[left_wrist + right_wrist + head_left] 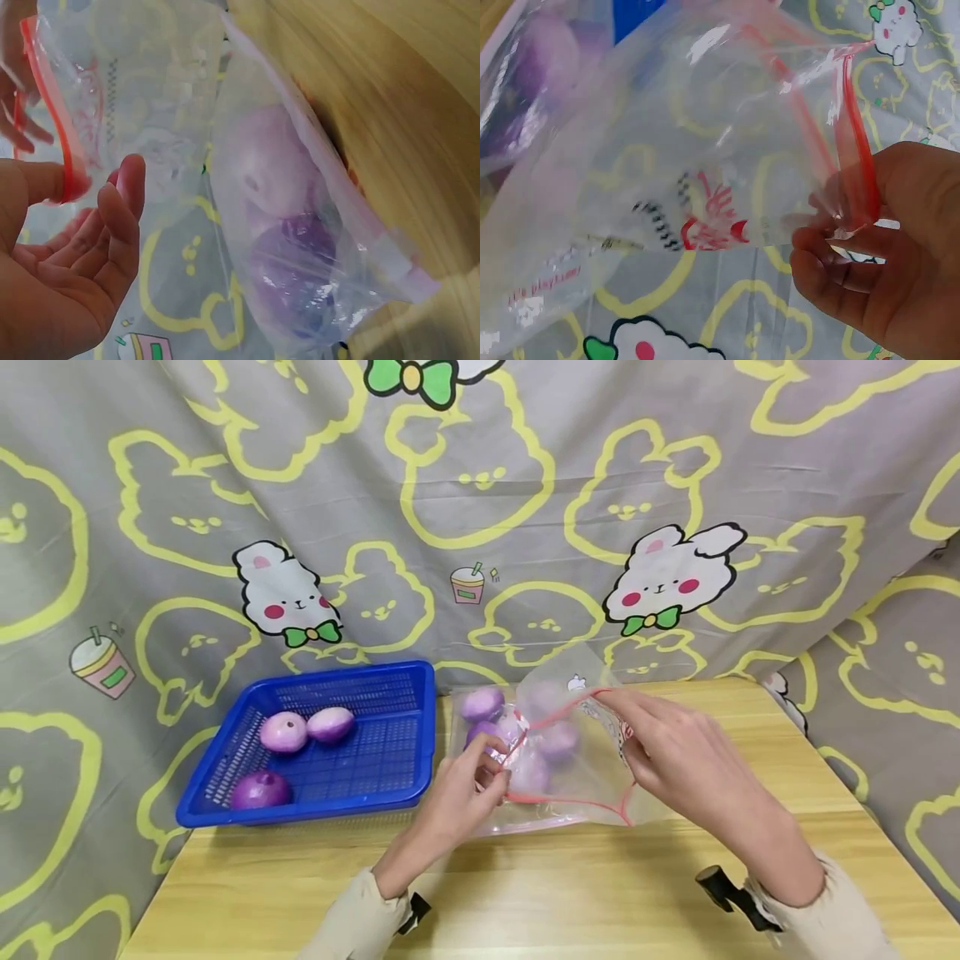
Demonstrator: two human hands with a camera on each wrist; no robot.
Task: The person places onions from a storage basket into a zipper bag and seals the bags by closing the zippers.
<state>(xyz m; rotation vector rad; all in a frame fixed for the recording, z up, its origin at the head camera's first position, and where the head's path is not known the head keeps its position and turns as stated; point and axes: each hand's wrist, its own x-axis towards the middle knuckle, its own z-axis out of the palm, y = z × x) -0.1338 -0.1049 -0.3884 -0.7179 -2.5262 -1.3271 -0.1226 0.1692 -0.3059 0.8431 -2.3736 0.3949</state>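
— What could go wrong here?

— The bag (558, 752) lies on the table (525, 893) at the middle of the head view, its red zip edge (570, 797) pulled apart. The left hand (461, 793) pinches that edge between thumb and fingers (127, 187); the right hand (675, 752) has thumb and curled fingers (832, 262) clamped on the other lip. The plastic looks thin and slick, so I'd judge either pinch could slide off. Then the mouth would flop closed, or the onions (525, 735) could roll toward it and out.

— Anything else?

— If one hand lifts higher than the other, the weight inside may shift and drag the bag across the table.

— So what's in the bag?

— Several purple onions, pale and darker ones, bunched at the far end, away from the opening. The left wrist view shows two pressed against the plastic (292, 247).

— And the basket?

— The blue basket (420, 727) sits just left of the bag, near it; I can't tell if they touch. It holds three onions: two pale ones (306, 728) at the back, touching each other, and a darker one (261, 790) in the near left corner.
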